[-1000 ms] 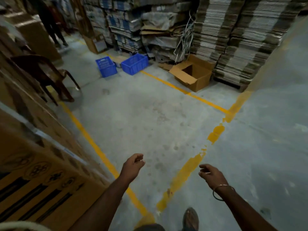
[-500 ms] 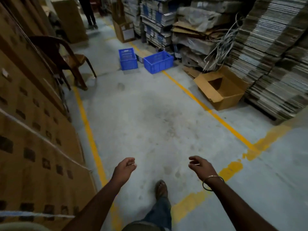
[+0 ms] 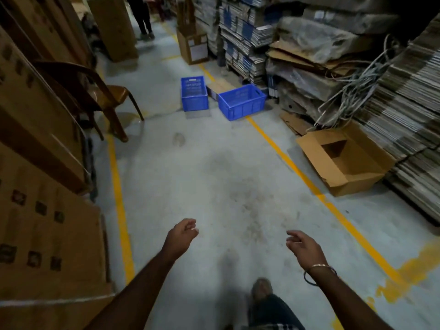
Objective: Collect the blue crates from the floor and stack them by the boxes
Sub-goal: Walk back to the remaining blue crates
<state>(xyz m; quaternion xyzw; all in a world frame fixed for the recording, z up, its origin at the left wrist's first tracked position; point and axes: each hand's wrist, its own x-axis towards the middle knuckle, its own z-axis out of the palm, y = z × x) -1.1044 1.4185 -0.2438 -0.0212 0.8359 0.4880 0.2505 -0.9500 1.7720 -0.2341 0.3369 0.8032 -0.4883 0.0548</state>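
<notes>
Two blue plastic crates stand on the grey floor well ahead of me. The left crate (image 3: pixel 194 94) points its short end at me; the right crate (image 3: pixel 241 102) sits turned beside it, near a yellow floor line. My left hand (image 3: pixel 182 235) hangs low in front of me, fingers loosely curled, holding nothing. My right hand (image 3: pixel 303 246), with a bangle at the wrist, is also empty with fingers apart. Both hands are far from the crates.
Printed cardboard boxes (image 3: pixel 42 186) line the left side, with a brown chair (image 3: pixel 95 94) by them. An open carton (image 3: pixel 342 160) lies at the right below stacks of flattened cardboard (image 3: pixel 404 96). A person's legs (image 3: pixel 144 17) stand far down the aisle.
I have walked and turned toward the crates; they now sit nearer and more central. Both hands stay empty and swing slightly, and my right foot has stepped forward.
</notes>
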